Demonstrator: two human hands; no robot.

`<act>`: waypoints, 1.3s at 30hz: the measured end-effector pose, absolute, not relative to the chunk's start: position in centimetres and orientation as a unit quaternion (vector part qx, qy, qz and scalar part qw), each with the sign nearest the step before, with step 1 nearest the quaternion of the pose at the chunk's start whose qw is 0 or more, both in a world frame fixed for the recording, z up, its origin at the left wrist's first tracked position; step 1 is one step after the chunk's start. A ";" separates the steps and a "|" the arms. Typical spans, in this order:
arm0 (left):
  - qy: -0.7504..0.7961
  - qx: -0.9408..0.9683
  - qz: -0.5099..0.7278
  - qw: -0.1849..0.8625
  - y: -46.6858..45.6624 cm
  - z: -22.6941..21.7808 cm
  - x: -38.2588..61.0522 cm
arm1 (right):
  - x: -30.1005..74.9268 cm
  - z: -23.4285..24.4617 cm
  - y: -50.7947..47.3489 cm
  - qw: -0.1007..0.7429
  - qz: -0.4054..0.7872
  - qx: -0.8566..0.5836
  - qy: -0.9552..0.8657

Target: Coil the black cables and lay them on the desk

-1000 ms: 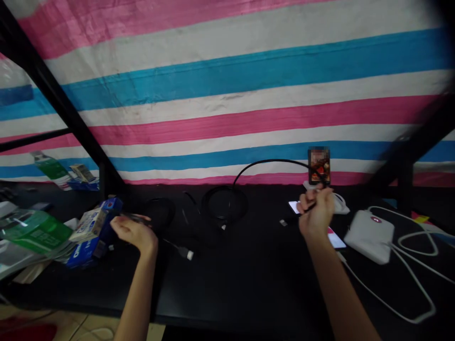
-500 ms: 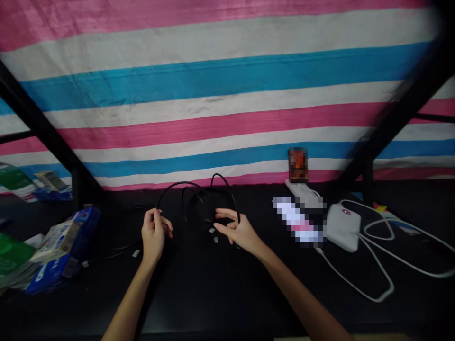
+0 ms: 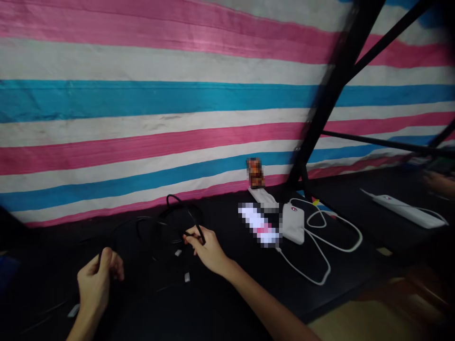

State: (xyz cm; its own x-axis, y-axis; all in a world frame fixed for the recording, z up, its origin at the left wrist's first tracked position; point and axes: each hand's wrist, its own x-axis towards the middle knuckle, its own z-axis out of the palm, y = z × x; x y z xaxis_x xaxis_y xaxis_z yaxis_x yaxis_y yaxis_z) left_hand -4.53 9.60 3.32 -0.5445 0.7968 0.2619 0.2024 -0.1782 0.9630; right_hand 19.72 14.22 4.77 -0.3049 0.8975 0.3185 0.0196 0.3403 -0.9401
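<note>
A black cable [image 3: 184,204] lies in loose loops on the dark table, its coils hard to tell from the black surface. My right hand [image 3: 208,248] is closed round one stretch of it, thumb and fingers together. Lower and to the left, my left hand [image 3: 95,279] pinches another part of the same cable, a short dark piece showing by the thumb. Small pale tags lie close by: one tag [image 3: 178,253] below the loops, a second tag [image 3: 187,277] nearer me, and a third tag [image 3: 74,310] beside my left wrist.
To the right sit a pixelated bright phone-like object [image 3: 258,225], a white power strip [image 3: 263,198] and a white power bank [image 3: 293,223] with white cables. Another white strip [image 3: 408,210] lies further right, near another person's hand [image 3: 441,184]. A black frame post [image 3: 325,109] slants up before the striped sheet [image 3: 159,99].
The view has swung to the right, bringing another person's hand into sight. My hands are further apart, the left one lower and nearer me. Both still hold the black cable.
</note>
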 end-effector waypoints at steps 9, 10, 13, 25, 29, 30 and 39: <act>0.580 0.406 0.664 0.239 9.3 4.8 -3.8 | 20.6 6.1 14.2 0.537 0.350 -0.338 -0.689; 0.580 0.403 0.668 0.236 9.3 4.9 -3.8 | 20.8 6.1 14.2 0.546 0.340 -0.346 -0.683; 0.596 0.369 0.679 0.217 9.4 5.2 -3.9 | 21.1 5.9 14.5 0.576 0.318 -0.373 -0.654; 0.580 0.276 0.755 0.134 9.4 5.7 -4.5 | 23.3 6.7 15.9 0.745 0.266 -0.442 -0.424; 0.571 0.232 0.782 0.091 9.3 6.0 -5.2 | 24.2 7.6 16.3 0.776 0.262 -0.428 -0.381; 0.565 0.225 0.791 0.069 9.3 6.1 -5.3 | 24.3 7.6 16.5 0.781 0.268 -0.423 -0.373; 0.500 0.278 0.816 -0.081 9.3 5.9 -4.6 | 24.1 6.8 17.6 0.725 0.428 -0.382 -0.381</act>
